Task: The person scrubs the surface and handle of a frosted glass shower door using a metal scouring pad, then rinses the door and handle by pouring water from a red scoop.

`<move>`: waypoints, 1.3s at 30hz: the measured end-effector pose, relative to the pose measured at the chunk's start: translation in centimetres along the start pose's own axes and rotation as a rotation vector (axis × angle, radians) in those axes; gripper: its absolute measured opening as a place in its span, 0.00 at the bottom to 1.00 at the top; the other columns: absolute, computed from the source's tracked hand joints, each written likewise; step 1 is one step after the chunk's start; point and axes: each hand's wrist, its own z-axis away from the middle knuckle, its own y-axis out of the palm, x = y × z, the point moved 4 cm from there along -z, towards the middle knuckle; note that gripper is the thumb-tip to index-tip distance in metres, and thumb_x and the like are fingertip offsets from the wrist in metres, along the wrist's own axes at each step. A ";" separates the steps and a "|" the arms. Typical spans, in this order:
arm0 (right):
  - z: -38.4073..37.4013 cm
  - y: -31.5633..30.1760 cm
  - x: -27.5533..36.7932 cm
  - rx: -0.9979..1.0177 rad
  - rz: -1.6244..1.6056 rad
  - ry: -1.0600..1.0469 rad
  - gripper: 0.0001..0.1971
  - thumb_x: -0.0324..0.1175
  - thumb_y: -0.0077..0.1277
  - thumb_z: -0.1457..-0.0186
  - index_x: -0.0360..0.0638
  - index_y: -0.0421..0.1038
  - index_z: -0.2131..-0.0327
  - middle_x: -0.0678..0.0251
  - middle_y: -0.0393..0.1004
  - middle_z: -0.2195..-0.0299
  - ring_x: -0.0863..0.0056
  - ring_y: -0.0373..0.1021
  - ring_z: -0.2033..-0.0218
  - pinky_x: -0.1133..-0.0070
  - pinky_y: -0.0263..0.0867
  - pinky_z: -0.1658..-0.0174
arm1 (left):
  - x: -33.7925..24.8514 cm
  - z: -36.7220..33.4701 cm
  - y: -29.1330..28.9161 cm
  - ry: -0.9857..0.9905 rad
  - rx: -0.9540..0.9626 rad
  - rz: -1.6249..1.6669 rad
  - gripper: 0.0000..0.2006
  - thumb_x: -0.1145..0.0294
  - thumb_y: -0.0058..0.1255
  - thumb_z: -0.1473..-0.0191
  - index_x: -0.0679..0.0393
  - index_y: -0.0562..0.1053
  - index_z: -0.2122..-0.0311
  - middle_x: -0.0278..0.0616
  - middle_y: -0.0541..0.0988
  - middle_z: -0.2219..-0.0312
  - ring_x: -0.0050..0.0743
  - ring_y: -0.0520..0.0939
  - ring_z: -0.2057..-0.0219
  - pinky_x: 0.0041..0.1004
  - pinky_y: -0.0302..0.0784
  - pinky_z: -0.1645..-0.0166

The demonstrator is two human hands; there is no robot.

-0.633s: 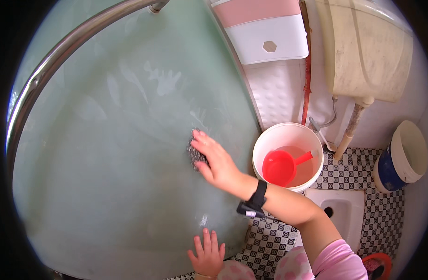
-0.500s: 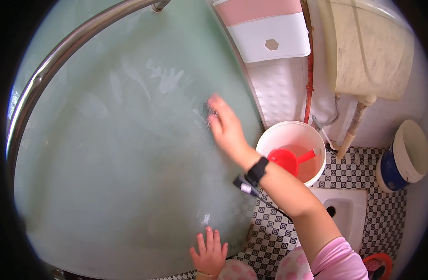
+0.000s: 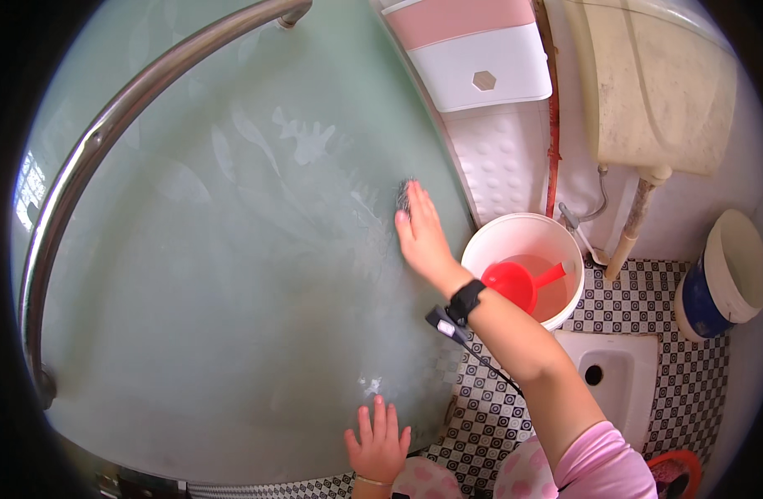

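A frosted green glass door (image 3: 232,333) with a pale leaf pattern fills the left and middle of the view. My right hand (image 3: 425,233) presses a grey, wiry steel wool scrubber (image 3: 405,196) against the glass near its right edge; part of the scrubber is hidden under the fingers. A black band with a small device circles that wrist. Low on the pane, my left hand (image 3: 378,445) lies flat with spread fingers and holds nothing.
A curved metal handle (image 3: 99,137) runs along the glass at left. Right of my arm stands a white bucket (image 3: 473,241) of water with a red dipper (image 3: 510,287). Beyond are a squat toilet (image 3: 639,358), a blue-white bucket (image 3: 704,303) and a cistern (image 3: 664,91).
My right hand has moved to the right across the glass with the scrubber, toward the pane's edge. My left hand stays at nearly the same spot.
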 end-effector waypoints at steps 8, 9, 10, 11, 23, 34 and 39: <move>15.1 0.6 -0.5 0.282 -0.043 -0.006 0.30 0.33 0.43 0.42 0.34 0.50 0.38 0.46 0.48 0.36 0.49 0.46 0.35 0.64 0.44 0.34 | -0.3 0.0 0.0 -0.007 0.031 0.020 0.24 0.45 0.47 0.50 0.47 0.74 0.51 0.36 0.66 0.41 0.46 0.62 0.39 0.57 0.55 0.45; 14.4 0.7 -1.8 0.228 -0.047 0.055 0.30 0.32 0.43 0.42 0.34 0.50 0.38 0.45 0.48 0.36 0.49 0.46 0.35 0.65 0.44 0.34 | -0.5 0.1 0.0 -0.002 0.032 0.021 0.24 0.45 0.47 0.50 0.47 0.74 0.51 0.36 0.66 0.41 0.46 0.62 0.39 0.57 0.55 0.45; 13.3 0.7 -2.4 0.172 -0.054 0.116 0.30 0.32 0.43 0.42 0.34 0.50 0.38 0.45 0.49 0.36 0.49 0.46 0.35 0.65 0.44 0.34 | -0.4 0.1 0.1 0.001 0.039 0.032 0.24 0.46 0.46 0.50 0.47 0.74 0.51 0.37 0.66 0.40 0.46 0.62 0.39 0.57 0.56 0.45; 12.0 0.9 -1.0 0.172 -0.058 0.120 0.30 0.32 0.43 0.42 0.34 0.50 0.38 0.45 0.49 0.36 0.49 0.46 0.35 0.65 0.44 0.34 | -0.2 0.2 0.3 0.002 0.050 0.040 0.24 0.46 0.46 0.49 0.48 0.74 0.51 0.37 0.66 0.40 0.46 0.62 0.39 0.57 0.56 0.45; 9.1 0.6 3.6 0.115 -0.031 -0.194 0.27 0.27 0.45 0.45 0.33 0.56 0.41 0.48 0.54 0.38 0.49 0.53 0.38 0.64 0.50 0.36 | 0.0 0.9 -0.3 -0.008 0.075 0.126 0.23 0.46 0.47 0.50 0.48 0.75 0.53 0.38 0.67 0.41 0.46 0.63 0.40 0.55 0.56 0.44; 9.6 0.2 1.8 0.068 -0.042 -0.162 0.25 0.24 0.45 0.46 0.33 0.60 0.43 0.48 0.60 0.41 0.53 0.57 0.39 0.66 0.54 0.37 | -0.2 0.6 0.1 -0.008 0.103 0.164 0.23 0.47 0.48 0.52 0.47 0.76 0.53 0.38 0.67 0.42 0.46 0.62 0.39 0.55 0.57 0.44; 12.0 -0.5 3.6 0.230 -0.095 -0.226 0.25 0.23 0.45 0.46 0.33 0.59 0.43 0.49 0.59 0.40 0.53 0.57 0.39 0.66 0.53 0.37 | 0.0 0.9 -0.2 -0.015 0.085 0.115 0.24 0.46 0.48 0.52 0.47 0.75 0.53 0.38 0.67 0.41 0.46 0.63 0.40 0.56 0.56 0.45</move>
